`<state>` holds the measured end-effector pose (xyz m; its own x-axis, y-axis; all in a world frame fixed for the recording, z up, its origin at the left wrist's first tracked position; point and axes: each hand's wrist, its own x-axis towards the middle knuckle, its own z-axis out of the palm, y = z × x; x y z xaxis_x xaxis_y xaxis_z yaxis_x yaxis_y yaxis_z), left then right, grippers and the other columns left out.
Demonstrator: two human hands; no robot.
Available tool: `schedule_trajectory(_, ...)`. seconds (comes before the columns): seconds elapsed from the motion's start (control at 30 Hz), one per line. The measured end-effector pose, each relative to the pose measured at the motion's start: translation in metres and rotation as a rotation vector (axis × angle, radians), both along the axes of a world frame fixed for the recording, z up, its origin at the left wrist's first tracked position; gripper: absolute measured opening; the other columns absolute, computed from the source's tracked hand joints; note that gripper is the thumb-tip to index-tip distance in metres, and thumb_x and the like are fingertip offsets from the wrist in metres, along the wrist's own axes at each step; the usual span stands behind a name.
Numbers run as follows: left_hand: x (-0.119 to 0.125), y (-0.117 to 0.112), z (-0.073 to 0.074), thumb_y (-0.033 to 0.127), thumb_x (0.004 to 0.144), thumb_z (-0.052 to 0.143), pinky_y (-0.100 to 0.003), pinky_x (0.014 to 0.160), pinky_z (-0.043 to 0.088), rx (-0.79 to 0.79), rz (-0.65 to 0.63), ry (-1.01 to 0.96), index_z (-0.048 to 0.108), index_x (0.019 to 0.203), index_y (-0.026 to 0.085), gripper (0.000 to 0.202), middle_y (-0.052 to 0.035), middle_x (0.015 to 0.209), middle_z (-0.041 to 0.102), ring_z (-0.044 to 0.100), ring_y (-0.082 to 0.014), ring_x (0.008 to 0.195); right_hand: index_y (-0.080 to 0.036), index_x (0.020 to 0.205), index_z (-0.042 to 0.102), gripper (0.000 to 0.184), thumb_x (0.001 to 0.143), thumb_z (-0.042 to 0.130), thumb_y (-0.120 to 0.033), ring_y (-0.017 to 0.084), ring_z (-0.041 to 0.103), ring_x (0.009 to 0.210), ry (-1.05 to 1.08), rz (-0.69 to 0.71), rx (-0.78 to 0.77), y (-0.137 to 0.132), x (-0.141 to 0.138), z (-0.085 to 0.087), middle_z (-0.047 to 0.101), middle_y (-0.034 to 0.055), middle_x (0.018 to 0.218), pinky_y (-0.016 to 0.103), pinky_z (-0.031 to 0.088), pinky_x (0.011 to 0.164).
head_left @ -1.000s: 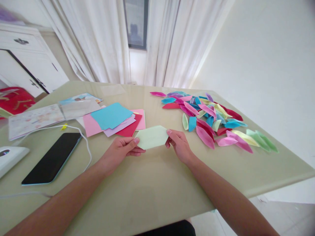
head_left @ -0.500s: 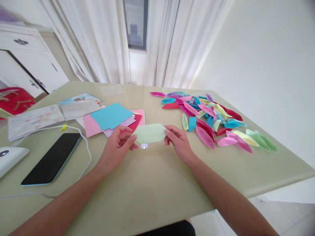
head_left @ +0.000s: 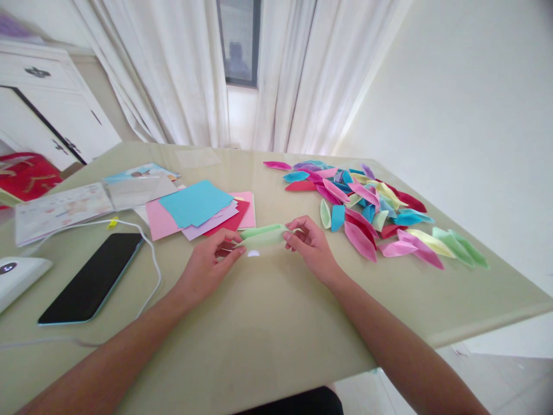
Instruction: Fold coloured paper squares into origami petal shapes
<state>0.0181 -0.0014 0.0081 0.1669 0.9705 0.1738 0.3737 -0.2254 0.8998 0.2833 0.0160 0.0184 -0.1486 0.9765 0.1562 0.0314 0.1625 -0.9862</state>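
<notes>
A pale green paper piece [head_left: 263, 235], now folded into a narrow strip, hangs just above the table between both hands. My left hand [head_left: 211, 262] pinches its left end with the fingertips. My right hand [head_left: 309, 245] pinches its right end, fingers curled around the fold. Behind the left hand lies a stack of flat coloured paper sheets [head_left: 199, 210], blue on top of pink, lilac and red. To the right spreads a heap of several folded paper boats [head_left: 367, 207] in pink, blue, yellow, red and green.
A black phone [head_left: 93, 276] with a white cable [head_left: 142, 242] lies at the left, beside a white device [head_left: 17, 276]. Printed sheets [head_left: 60, 207] sit behind them. The glossy beige table [head_left: 268, 334] ends near me and at the right edge. White curtains and a cabinet stand behind.
The green paper went from a flat hexagon held up to a strip folded lengthwise. Both hands turned and closed on its ends, lifting slightly away from me.
</notes>
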Motion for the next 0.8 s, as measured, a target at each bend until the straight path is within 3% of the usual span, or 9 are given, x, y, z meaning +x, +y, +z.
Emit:
schedule_trajectory(0.17,-0.0010,0.0034,-0.0034,0.036,0.096,0.064,-0.033,0.076,0.061,0.125,-0.055,0.117,0.072,0.108,0.022,0.020,-0.0066,0.114,0.075,0.074,-0.0214,0.092,-0.023,0.101,0.068,0.018,0.092,0.073,-0.037,0.014,0.063,0.073,-0.283,0.006,0.090,-0.0007,0.0015,0.0000,0.068,0.0010,0.093,0.027,0.050,0.064)
schedule_trajectory(0.3,-0.0016,0.0014,-0.0046,0.035,0.097,0.064,-0.027,0.063,0.058,0.136,-0.077,0.185,0.071,0.124,0.024,0.030,-0.0076,0.121,0.072,0.073,-0.0209,0.092,-0.024,0.110,0.076,0.016,0.096,0.068,-0.028,0.014,0.067,0.080,-0.451,0.060,0.268,-0.0018,0.0025,-0.0001,0.068,0.0062,0.116,0.029,0.056,0.072)
schedule_trajectory(0.4,-0.0014,0.0006,-0.0035,0.039,0.099,0.061,-0.024,0.056,0.052,0.175,-0.098,0.250,0.077,0.110,0.024,0.024,-0.0077,0.119,0.071,0.071,-0.0229,0.101,-0.024,0.109,0.078,0.015,0.096,0.070,-0.027,0.012,0.065,0.073,-0.521,0.115,0.279,-0.0031,0.0033,0.0000,0.065,0.0060,0.117,0.028,0.056,0.071)
schedule_trajectory(0.5,-0.0012,0.0014,-0.0029,0.043,0.102,0.057,-0.027,0.066,0.054,0.202,-0.104,0.288,0.078,0.098,0.023,0.029,-0.0072,0.116,0.071,0.070,-0.0226,0.101,-0.022,0.101,0.078,0.014,0.101,0.066,-0.031,0.012,0.064,0.075,-0.584,0.142,0.281,-0.0041,0.0038,0.0017,0.065,0.0051,0.112,0.028,0.053,0.072)
schedule_trajectory(0.63,-0.0006,0.0018,-0.0032,0.040,0.105,0.052,-0.033,0.081,0.053,0.242,-0.112,0.329,0.075,0.092,0.020,0.032,-0.0065,0.110,0.071,0.069,-0.0206,0.092,-0.019,0.082,0.072,0.032,0.107,0.056,-0.032,0.015,0.064,0.082,-0.628,0.157,0.332,-0.0043,0.0034,0.0045,0.065,0.0044,0.101,0.028,0.047,0.075)
schedule_trajectory(0.8,0.0016,-0.0010,-0.0016,0.037,0.106,0.051,-0.033,0.081,0.049,0.265,-0.111,0.357,0.068,0.096,0.020,0.026,-0.0042,0.096,0.070,0.066,-0.0204,0.088,-0.019,0.091,0.073,0.026,0.107,0.058,-0.033,0.015,0.062,0.077,-0.654,0.127,0.343,-0.0057,0.0007,0.0062,0.066,0.0028,0.092,0.028,0.044,0.072)
